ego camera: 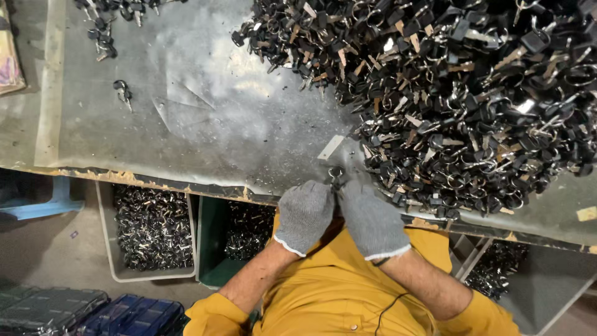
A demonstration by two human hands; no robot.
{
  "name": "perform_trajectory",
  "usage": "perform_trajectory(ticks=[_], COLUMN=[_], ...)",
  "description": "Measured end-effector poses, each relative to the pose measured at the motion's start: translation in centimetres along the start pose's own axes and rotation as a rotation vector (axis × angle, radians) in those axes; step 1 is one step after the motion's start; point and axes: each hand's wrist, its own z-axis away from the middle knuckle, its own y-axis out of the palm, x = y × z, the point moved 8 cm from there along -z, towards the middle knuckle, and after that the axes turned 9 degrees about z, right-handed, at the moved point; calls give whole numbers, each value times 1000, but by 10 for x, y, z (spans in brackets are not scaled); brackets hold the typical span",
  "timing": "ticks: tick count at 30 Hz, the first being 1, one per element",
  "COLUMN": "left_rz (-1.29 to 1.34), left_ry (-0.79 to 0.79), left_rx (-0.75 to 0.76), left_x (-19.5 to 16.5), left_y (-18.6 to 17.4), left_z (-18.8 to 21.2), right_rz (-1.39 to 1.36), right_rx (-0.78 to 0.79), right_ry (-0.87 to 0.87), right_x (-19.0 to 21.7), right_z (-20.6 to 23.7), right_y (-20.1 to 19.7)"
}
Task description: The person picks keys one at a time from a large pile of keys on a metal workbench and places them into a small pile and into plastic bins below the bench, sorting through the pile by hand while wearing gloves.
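Observation:
Both my hands wear grey knit gloves and meet at the near edge of a worn grey worktable (pixel 205 124). My left hand (pixel 305 214) and my right hand (pixel 372 219) pinch together on a small black-headed key with a metal ring (pixel 336 174). Just right of them spreads a big heap of black-headed keys and rings (pixel 472 93), covering the table's right half. My sleeves are yellow.
A few loose keys lie at the far left of the table (pixel 122 90) and top left (pixel 102 31). Below the table edge stand bins of metal parts: a grey one (pixel 152 227), a green one (pixel 249 230), another at right (pixel 497 267). Dark cases (pixel 93 311) sit on the floor.

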Motion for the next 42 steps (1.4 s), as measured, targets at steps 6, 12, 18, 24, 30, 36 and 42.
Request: perform_trajectory(ticks=[6,12,18,24,30,36,42], left_rz=[105,57,170,240,319,160,68], left_ry=[22,-36,-334,-48,-95,-53,81], left_rx=[-78,-55,316,77,130,17,32], left_x=[1,-1,17,-5,12,16,11], left_y=[-9,-5,-13,-38,-19,-19,-8], left_z=[0,-2,-9,-48,-48,-26,-25], right_rz=[-330,-188,-321,-87,-378,-439,-112], right_rx=[140,-25,323,256,253,45,92], right_ry=[-199,-7,2,-155,231,49,40], right_x=[-6,4,-9,25,-24,-16,1], right_z=[-8,-1,-2,12,7,1,-13], right_y=[-6,-4,10,14,25,1,1])
